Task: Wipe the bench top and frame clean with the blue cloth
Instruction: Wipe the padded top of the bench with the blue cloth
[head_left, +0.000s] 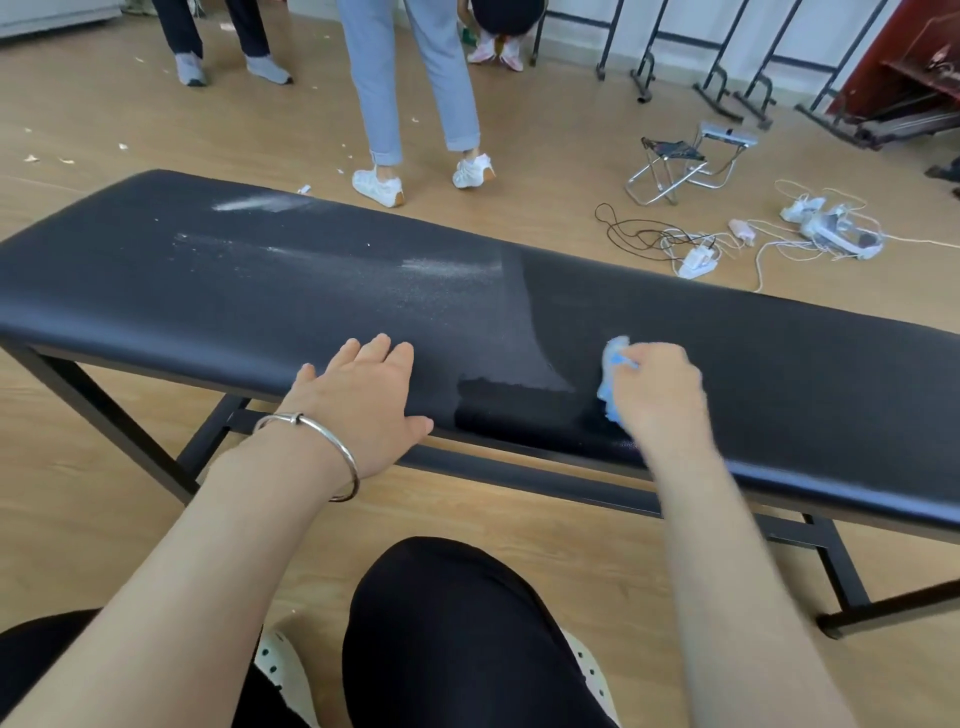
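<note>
The right hand (662, 395) is bunching the blue cloth (612, 376) in a closed grip and pressing it onto the surface (779, 374) close to the near edge, right of the middle; the hand is blurring, so it is probably mid-stroke. The left hand (363, 400) is lying flat on the near edge with its fingers spread, holding nothing and seemingly bracing the bench. A silver bangle (317, 447) is sitting on that wrist.

White powder (447, 270) is lying in streaks across the left half and toward the far edge, while the part right of the cloth is looking dark and clean, with a damp patch just left of it.

What could go wrong: a hard sweep could be pushing powder off the far edge onto the floor (545, 156), or smearing it over the cleaned side. The flat left hand could be picking up dust and printing it back. The black frame (519, 475) under the near edge is looking untouched.

No containers are showing anywhere in view.
</note>
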